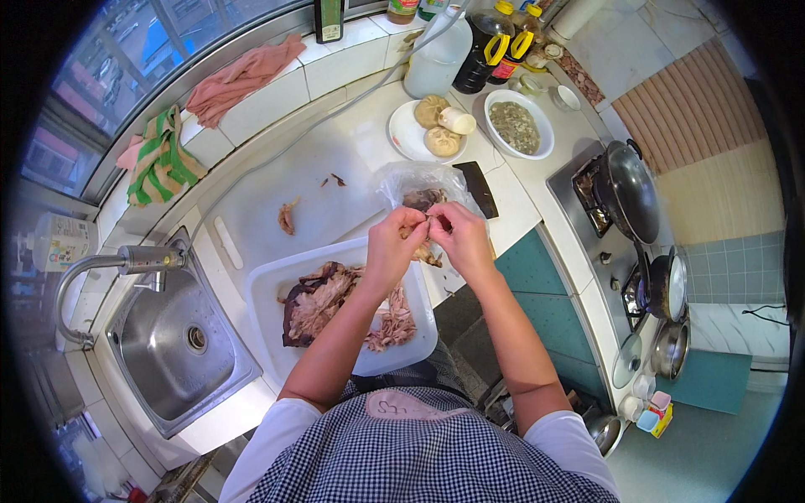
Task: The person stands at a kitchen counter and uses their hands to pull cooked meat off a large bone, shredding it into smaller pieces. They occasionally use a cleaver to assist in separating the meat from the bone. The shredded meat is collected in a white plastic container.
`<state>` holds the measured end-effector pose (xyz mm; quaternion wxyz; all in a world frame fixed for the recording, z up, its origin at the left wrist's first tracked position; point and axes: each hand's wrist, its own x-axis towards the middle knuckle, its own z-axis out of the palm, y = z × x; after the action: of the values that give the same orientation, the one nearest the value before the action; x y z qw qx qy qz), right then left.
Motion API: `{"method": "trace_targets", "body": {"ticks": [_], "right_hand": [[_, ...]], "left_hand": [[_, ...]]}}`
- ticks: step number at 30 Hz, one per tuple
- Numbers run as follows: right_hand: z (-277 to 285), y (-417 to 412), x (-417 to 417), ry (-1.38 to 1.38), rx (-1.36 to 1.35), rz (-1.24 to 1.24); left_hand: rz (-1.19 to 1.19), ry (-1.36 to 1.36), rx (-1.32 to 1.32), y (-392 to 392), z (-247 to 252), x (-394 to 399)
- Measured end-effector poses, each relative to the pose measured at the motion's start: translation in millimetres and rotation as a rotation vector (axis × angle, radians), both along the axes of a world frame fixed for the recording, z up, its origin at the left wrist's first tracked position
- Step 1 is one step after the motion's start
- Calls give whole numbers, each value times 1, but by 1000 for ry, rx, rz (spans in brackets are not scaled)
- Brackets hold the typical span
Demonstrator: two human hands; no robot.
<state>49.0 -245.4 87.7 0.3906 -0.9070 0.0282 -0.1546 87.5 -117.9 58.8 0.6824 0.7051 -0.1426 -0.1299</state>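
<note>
My left hand (397, 245) and my right hand (460, 237) meet at the fingertips, pinching a small dark scrap, probably meat. Just beyond and below them, a clear plastic bag (402, 176) holds a dark piece of cooked meat (422, 198). More brownish scraps (427, 254) show under my hands, partly hidden. A white plastic tray (258, 292) lies nearer to me, beneath my left forearm. In it are a large chunk of cooked meat (321, 302) and, to the right, a pile of shredded meat (396, 324).
A white cutting board (251, 188) bears a few scraps. Behind stand a plate (402, 135) with buns and a white bowl (549, 141) of greyish food. A steel sink (163, 352) lies left; a stove (566, 182) with a wok (629, 188) stands right. A cable crosses the counter.
</note>
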Motion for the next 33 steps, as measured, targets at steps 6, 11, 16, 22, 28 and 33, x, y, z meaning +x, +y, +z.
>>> {"method": "trace_targets", "body": {"ticks": [6, 11, 16, 22, 28, 33], "right_hand": [[5, 0, -1, -66, -54, 63], [5, 5, -3, -85, -60, 70], [6, 8, -6, -7, 108, 6], [-18, -7, -6, 50, 852, -131], [-5, -5, -10, -4, 709, -174], [-3, 4, -12, -72, 512, -136]], "left_hand": [[-16, 32, 46, 6, 9, 2], [-73, 244, -74, 5, 13, 6], [-119, 222, -267, 1, -1, 9], [-166, 530, -465, 2, -6, 11], [-118, 362, -273, 1, 14, 8], [-75, -148, 83, -3, 21, 2]]}}
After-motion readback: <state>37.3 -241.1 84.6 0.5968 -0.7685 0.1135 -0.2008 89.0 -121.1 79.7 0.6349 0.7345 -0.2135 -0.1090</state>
